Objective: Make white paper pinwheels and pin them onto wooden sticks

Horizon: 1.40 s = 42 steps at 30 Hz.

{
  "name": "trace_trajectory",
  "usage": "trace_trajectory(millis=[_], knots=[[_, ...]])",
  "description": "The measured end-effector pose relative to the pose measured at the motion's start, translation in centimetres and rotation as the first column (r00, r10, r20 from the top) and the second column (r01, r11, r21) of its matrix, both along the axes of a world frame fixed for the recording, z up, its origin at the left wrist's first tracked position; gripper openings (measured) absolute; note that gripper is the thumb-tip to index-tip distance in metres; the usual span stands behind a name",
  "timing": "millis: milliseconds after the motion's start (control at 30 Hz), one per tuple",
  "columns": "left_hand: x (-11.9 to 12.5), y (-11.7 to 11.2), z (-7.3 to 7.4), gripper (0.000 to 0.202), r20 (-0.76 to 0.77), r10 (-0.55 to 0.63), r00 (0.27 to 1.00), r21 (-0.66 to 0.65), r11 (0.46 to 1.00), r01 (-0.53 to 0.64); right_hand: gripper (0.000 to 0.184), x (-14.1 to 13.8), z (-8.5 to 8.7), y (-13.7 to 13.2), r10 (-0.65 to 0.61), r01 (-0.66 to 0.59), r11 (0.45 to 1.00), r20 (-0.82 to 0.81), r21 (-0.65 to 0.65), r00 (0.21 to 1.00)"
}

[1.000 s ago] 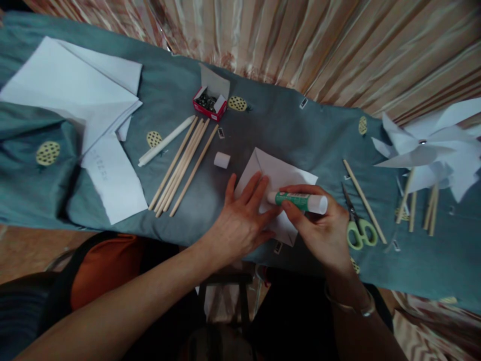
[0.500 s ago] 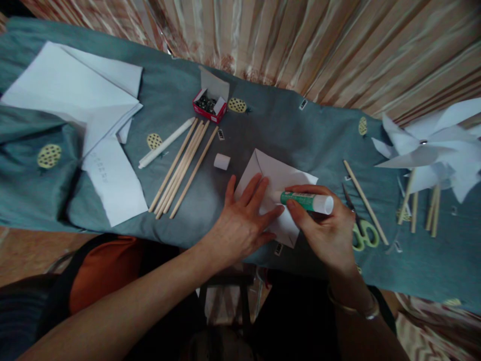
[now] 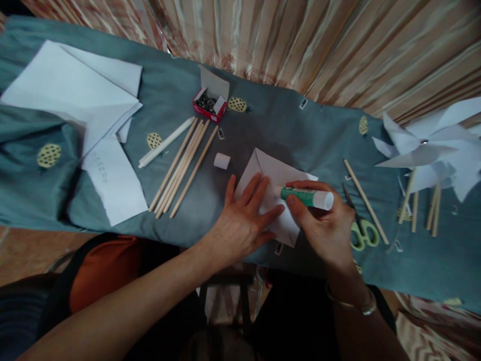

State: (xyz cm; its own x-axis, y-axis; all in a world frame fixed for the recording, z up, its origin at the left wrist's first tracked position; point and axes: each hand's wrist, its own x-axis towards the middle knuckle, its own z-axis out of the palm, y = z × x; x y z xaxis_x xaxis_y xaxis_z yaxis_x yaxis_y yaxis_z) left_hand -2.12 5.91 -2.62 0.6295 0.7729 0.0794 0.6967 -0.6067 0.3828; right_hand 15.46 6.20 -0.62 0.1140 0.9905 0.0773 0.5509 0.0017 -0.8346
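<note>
A folded white paper square (image 3: 276, 175) lies on the grey-blue cloth (image 3: 293, 125) in front of me. My left hand (image 3: 242, 218) rests flat on its left part, fingers spread. My right hand (image 3: 323, 228) grips a green-and-white glue stick (image 3: 306, 197), held almost level with its tip against the paper near my left fingertips. The stick's white cap (image 3: 221, 160) stands on the cloth just left of the paper.
Several wooden sticks (image 3: 184, 163) and a white rolled tube (image 3: 165, 142) lie left of the cap. A red box of pins (image 3: 208, 104) is behind them. White sheets (image 3: 75, 100) lie far left. Green-handled scissors (image 3: 358, 228), one stick (image 3: 364, 200) and paper pinwheels (image 3: 432, 150) are at the right.
My right hand has drawn the glue stick a little to the right and slightly up across the paper. My left hand has stayed flat on the paper.
</note>
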Motion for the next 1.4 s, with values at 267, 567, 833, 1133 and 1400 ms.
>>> trace_trajectory(millis=[267, 567, 833, 1133, 1400], knots=[[0.0, 0.0, 0.0, 0.055, -0.001, 0.001, 1.000, -0.007, 1.000, -0.001, 0.019, -0.5, 0.3, 0.4, -0.013, 0.013, 1.000, 0.002, -0.012, 1.000], [0.0, 0.0, -0.1, 0.054, 0.023, 0.006, 1.000, -0.002, 1.000, -0.006, 0.019, -0.9, 0.3, 0.4, 0.023, -0.023, 1.000, -0.032, 0.000, 0.999], [0.0, 0.0, -0.2, 0.057, 0.046, 0.017, 0.999, -0.016, 1.000, -0.016, 0.017, -1.2, 0.5, 0.5, 0.082, -0.082, 0.997, -0.012, -0.003, 0.997], [0.0, 0.0, 0.0, 0.051, 0.033, 0.022, 0.999, -0.049, 0.999, -0.020, 0.016, -1.2, 0.5, 0.5, 0.152, -0.152, 0.988, -0.008, 0.005, 0.988], [0.0, 0.1, -0.1, 0.049, 0.047, 0.021, 0.999, -0.060, 0.998, -0.019, 0.016, -0.9, 0.9, 0.0, 0.151, -0.151, 0.988, 0.001, -0.018, 0.989]])
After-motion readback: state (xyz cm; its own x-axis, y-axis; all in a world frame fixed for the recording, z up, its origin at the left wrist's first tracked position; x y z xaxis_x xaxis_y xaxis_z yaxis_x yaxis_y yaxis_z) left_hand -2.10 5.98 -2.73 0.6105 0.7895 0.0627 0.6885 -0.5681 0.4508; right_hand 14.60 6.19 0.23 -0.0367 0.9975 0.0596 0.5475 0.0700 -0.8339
